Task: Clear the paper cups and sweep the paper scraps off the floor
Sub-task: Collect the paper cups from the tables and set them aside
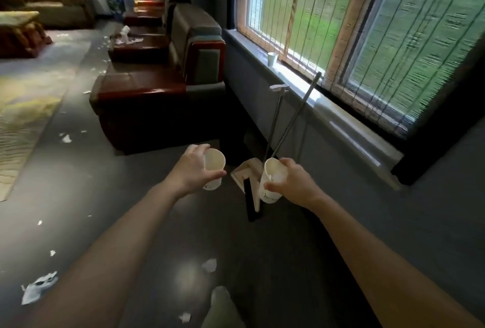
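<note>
Your left hand (193,170) is gripping one paper cup (215,162), your right hand (295,182) is gripping a second cup (273,171) to its right; paper scraps (39,287) are lying scattered on the floor (105,186), near and left.

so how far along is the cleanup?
Early; nothing looks finished. In hand: the left hand grips one paper cup and the right hand grips a second cup. Left: a third cup on the windowsill, and paper scraps all over the floor. The broom and dustpan lean against the windowsill, untouched, so sweeping looks not yet begun.
</note>
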A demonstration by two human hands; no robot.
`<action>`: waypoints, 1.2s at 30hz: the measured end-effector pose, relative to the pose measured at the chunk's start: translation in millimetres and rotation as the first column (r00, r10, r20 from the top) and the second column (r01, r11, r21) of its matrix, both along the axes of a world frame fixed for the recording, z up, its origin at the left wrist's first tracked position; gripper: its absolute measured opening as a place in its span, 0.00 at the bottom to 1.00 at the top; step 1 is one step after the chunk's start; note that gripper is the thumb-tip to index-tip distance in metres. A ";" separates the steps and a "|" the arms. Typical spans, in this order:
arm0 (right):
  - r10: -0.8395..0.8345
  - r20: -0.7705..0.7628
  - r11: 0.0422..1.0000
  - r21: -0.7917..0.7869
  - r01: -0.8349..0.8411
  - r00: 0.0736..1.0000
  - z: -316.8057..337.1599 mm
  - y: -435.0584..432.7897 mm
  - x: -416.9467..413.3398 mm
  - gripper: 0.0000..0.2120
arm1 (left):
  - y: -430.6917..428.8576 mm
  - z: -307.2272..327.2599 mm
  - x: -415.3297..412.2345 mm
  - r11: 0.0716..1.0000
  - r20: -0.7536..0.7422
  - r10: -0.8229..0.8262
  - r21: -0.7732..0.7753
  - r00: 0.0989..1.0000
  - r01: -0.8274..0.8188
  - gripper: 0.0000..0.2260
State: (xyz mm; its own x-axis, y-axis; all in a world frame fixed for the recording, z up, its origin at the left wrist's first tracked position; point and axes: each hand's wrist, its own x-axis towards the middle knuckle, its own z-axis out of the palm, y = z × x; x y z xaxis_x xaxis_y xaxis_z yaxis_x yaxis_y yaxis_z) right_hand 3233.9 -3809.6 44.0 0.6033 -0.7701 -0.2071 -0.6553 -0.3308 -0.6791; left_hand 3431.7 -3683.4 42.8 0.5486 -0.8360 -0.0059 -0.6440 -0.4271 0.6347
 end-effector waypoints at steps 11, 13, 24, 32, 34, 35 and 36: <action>0.029 0.025 0.994 0.109 -0.032 0.999 -12.5 -240.0 242.3 0.38 | -260.3 -2.0 223.7 0.998 -0.007 -0.008 0.067 1.000 0.008 0.37; 0.014 0.042 0.993 0.113 -0.019 0.999 -17.5 -287.6 281.1 0.37 | -304.8 -11.4 259.4 0.996 -0.017 -0.010 0.092 1.000 0.012 0.37; -0.015 -0.092 0.986 0.163 0.030 0.996 -97.5 -526.6 474.3 0.38 | -539.6 -113.7 423.1 0.982 -0.138 0.009 0.187 0.990 0.017 0.37; -0.068 -0.194 0.961 0.251 0.117 0.979 -221.1 -624.4 547.8 0.38 | -657.2 -240.4 495.3 0.950 -0.181 -0.089 0.279 0.979 0.138 0.38; -0.085 -0.202 0.952 0.271 0.139 0.976 -263.9 -640.6 564.0 0.39 | -681.1 -284.4 514.9 0.925 -0.189 -0.129 0.331 0.973 0.187 0.40; -0.092 -0.205 0.949 0.277 0.148 0.974 -285.3 -648.1 571.7 0.39 | -692.4 -306.2 524.6 0.907 -0.190 -0.158 0.360 0.969 0.219 0.42; -0.089 -0.218 0.945 0.290 0.151 0.972 -306.0 -655.1 578.0 0.41 | -702.2 -326.7 533.0 0.886 -0.197 -0.188 0.388 0.962 0.253 0.43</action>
